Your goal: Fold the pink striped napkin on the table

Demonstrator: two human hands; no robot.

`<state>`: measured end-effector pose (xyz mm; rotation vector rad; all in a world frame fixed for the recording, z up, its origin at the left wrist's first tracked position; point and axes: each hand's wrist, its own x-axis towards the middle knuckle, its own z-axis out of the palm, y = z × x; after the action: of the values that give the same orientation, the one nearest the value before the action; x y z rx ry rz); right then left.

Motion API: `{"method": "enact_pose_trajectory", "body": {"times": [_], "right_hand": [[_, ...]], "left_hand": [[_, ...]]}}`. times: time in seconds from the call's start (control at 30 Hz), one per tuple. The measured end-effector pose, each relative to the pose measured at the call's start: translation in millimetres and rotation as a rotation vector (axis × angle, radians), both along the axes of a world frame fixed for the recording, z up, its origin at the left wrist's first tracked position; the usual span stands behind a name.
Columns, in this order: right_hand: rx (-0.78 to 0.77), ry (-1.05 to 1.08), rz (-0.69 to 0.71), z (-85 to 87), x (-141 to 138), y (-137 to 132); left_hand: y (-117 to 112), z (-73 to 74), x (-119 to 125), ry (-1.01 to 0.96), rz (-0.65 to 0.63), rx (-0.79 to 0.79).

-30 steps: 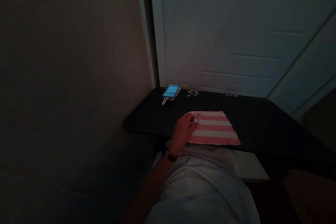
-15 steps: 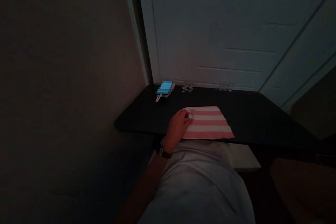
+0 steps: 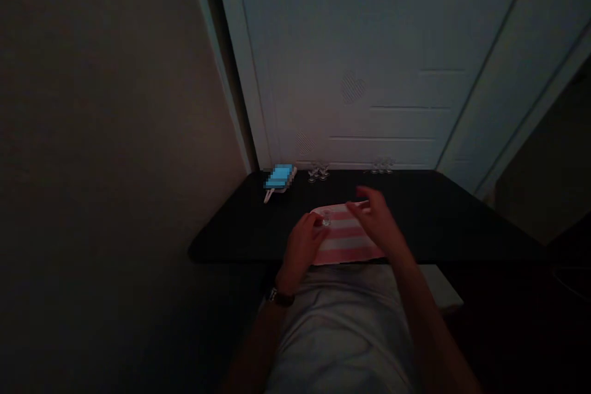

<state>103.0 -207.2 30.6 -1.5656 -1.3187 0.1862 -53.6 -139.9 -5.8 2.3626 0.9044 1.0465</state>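
Note:
My left hand (image 3: 303, 247), with a dark watch on the wrist, rests at the left side of a pink-and-white striped cloth (image 3: 347, 242). Its fingertips and thumb close on a small clear glass-like piece (image 3: 326, 218) above the cloth's upper left corner; the dim light hides its exact kind. Over the cloth's right side is my right hand (image 3: 375, 217), empty, its thumb and fingers apart, reaching towards the clear piece without touching it.
The cloth lies at the front edge of a black table (image 3: 240, 231). Towards the back stand a phone with a lit screen (image 3: 279, 177), a cluster of several small clear pieces (image 3: 318, 172) and a second such group (image 3: 381, 165). A pale panelled door (image 3: 397, 43) rises behind.
My right hand has come into view from the lower right and is now over the cloth. My left hand stays at the clear piece. The head view has shifted.

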Motion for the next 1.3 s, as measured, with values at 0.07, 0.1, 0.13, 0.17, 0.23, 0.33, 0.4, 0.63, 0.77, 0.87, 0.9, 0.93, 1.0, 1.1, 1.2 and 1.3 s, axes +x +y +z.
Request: {"method": "enact_pose_trajectory", "body": {"times": [0.07, 0.1, 0.13, 0.17, 0.23, 0.33, 0.4, 0.63, 0.77, 0.87, 0.9, 0.93, 1.0, 1.1, 1.2, 1.3], "right_hand": [[-0.053, -0.010, 0.033, -12.2, -12, 9], [-0.081, -0.025, 0.058, -18.0, -18, 14], [-0.099, -0.045, 0.079, -23.1, -24, 19], [-0.108, -0.064, 0.092, -27.1, -29, 23], [-0.115, -0.089, 0.077, -31.4, -34, 28], [-0.096, -0.125, 0.038, -30.7, -37, 28], [-0.081, -0.148, 0.042, -29.2, -40, 29], [-0.085, -0.104, 0.040, -34.7, -22, 25], [-0.133, -0.074, -0.125, -33.4, 31, -2], [-0.148, -0.106, -0.221, -25.4, 54, -17], [-0.151, -0.116, -0.223, -22.0, 52, -17], [-0.154, -0.126, -0.212, -18.7, 45, -14], [-0.153, -0.149, -0.133, -13.4, 20, -4], [-0.120, -0.210, 0.029, -12.3, -22, 15], [-0.152, -0.193, 0.062, -20.2, -29, 20], [-0.178, -0.110, -0.072, -30.8, 10, 2]], "left_hand": [[1, -0.1, 0, -0.008, -0.013, -0.018], [1, -0.3, 0, -0.013, -0.018, -0.022], [2, -0.6, 0, -0.017, -0.023, -0.023], [2, -1.0, 0, -0.020, -0.028, -0.022], [3, -2.0, 0, -0.029, -0.037, -0.018], [4, -4.1, -2, -0.061, -0.023, -0.047], [6, -5.7, -4, -0.083, -0.003, -0.076], [4, -8.1, -6, -0.004, 0.059, 0.020], [1, -7.1, -6, 0.023, 0.057, 0.052], [2, -8.0, -6, 0.021, 0.051, 0.048], [3, -8.6, -6, 0.018, 0.052, 0.041], [4, -9.2, -6, 0.014, 0.054, 0.035], [5, -10.1, -5, 0.009, 0.055, 0.032], [4, -10.2, -5, 0.001, 0.051, 0.053], [3, -9.4, -6, 0.003, 0.049, 0.081], [3, -9.7, -6, 0.011, 0.049, 0.079]]}}
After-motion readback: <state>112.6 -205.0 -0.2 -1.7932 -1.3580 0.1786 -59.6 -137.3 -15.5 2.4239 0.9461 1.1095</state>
